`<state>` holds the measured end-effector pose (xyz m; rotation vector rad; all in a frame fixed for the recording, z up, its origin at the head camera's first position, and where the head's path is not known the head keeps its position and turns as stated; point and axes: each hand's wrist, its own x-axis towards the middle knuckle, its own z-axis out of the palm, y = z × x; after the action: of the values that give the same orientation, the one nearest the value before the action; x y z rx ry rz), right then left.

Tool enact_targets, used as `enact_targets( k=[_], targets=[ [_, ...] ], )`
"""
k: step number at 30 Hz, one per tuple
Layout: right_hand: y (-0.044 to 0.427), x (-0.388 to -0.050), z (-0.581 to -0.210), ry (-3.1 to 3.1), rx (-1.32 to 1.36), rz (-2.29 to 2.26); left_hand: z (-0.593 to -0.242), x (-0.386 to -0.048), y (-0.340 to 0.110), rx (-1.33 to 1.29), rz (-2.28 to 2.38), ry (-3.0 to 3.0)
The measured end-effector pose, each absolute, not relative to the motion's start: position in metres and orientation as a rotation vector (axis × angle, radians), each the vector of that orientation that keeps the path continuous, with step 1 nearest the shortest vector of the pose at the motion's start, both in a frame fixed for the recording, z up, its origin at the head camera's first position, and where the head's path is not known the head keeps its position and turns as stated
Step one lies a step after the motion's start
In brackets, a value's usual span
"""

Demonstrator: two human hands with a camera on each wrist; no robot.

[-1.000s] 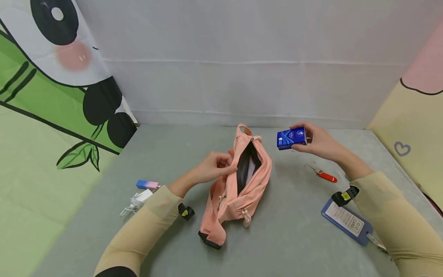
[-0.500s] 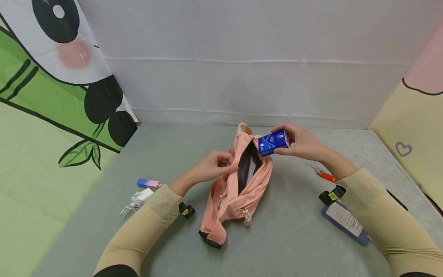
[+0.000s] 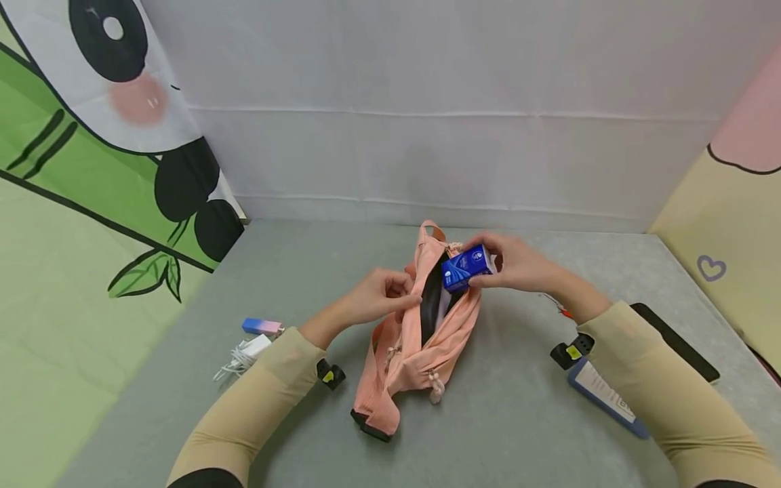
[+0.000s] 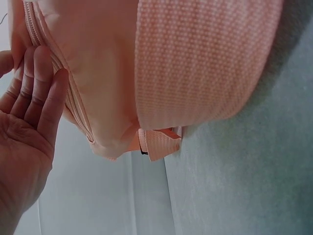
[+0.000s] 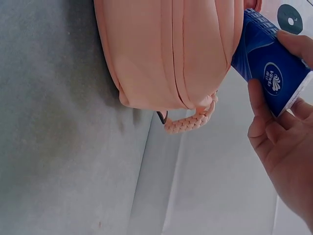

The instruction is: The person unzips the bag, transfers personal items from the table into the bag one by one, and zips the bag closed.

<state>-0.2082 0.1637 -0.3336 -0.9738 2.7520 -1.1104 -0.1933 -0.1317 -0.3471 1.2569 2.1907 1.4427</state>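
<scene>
The peach bag [image 3: 448,344] rests on the grey table [image 3: 506,427], with its dark zip opening [image 3: 430,308] facing up. With my left hand [image 3: 379,296] I pinch the left edge of the bag's opening; my four fingers lie close together along the outside of the bag. With my right hand [image 3: 517,263] I hold the blue pack [image 3: 465,269], pinched between thumb and fingers, and it is tilted over the far right part of the bag's opening. Whether its lower end is inside the bag, I cannot say surely, because the bag's side hides it in the right wrist view. To the left of the bag lie a blue and pink stick [image 3: 262,327] and a white charger [image 3: 255,346] with its cable [image 3: 228,366]. To the right of the bag are a blue card holder [image 3: 601,396], partly covered by my sleeve [image 3: 659,379], and a black flat thing [image 3: 677,342]
</scene>
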Motion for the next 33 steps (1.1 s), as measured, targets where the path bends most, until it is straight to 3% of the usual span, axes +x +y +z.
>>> enact_targets(
  k=[33],
  targets=[
    [0.133,-0.217,-0.359,2.725,-0.943,-1.024,-0.35,-0.193,-0.137,1.223,1.464,2.195]
  ],
)
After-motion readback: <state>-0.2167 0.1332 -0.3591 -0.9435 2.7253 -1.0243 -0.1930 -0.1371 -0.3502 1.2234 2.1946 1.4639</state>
